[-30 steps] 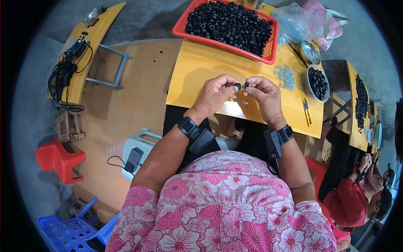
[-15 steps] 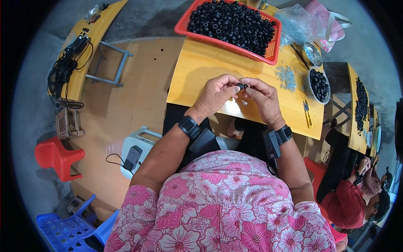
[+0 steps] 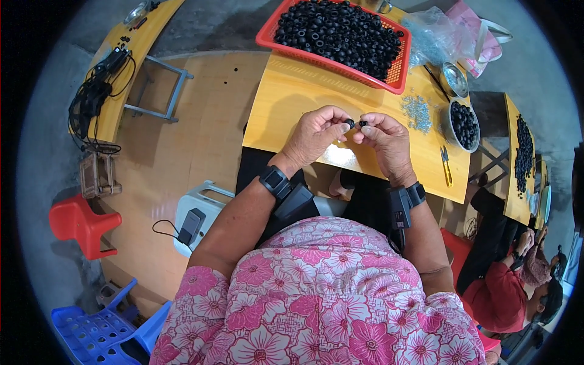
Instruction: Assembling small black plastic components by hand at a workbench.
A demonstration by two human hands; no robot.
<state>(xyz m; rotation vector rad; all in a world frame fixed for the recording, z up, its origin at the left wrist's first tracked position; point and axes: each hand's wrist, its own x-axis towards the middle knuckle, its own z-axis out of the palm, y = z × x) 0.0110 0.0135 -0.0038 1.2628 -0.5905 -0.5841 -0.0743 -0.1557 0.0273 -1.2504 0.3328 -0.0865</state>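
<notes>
Over the near edge of the yellow wooden table (image 3: pixel 292 115), both of my hands are raised close together. My left hand (image 3: pixel 315 137) pinches a small round black part (image 3: pixel 349 123) between thumb and fingertips. A second small black piece (image 3: pixel 364 123) sits in the pinch of my right hand (image 3: pixel 389 141), a short gap away from the first. Fingers partly cover both pieces, so their exact shape is hard to make out. Beyond my hands stands a red plastic basket (image 3: pixel 328 65), heaped with black ring-shaped parts (image 3: pixel 334 36).
Right of my hands lie small clear pieces (image 3: pixel 417 114), a tub (image 3: pixel 453 139) of black parts, yellow-handled snips (image 3: pixel 447 167) and a metal bowl (image 3: pixel 454 79). Plastic bags (image 3: pixel 435 36) lie behind. A grey-white stool (image 3: pixel 188 228) stands left; a person in red (image 3: pixel 502 292) sits right.
My hands have drawn slightly apart, the right one moving rightward. The black pieces, together before, now show separately, one in each hand.
</notes>
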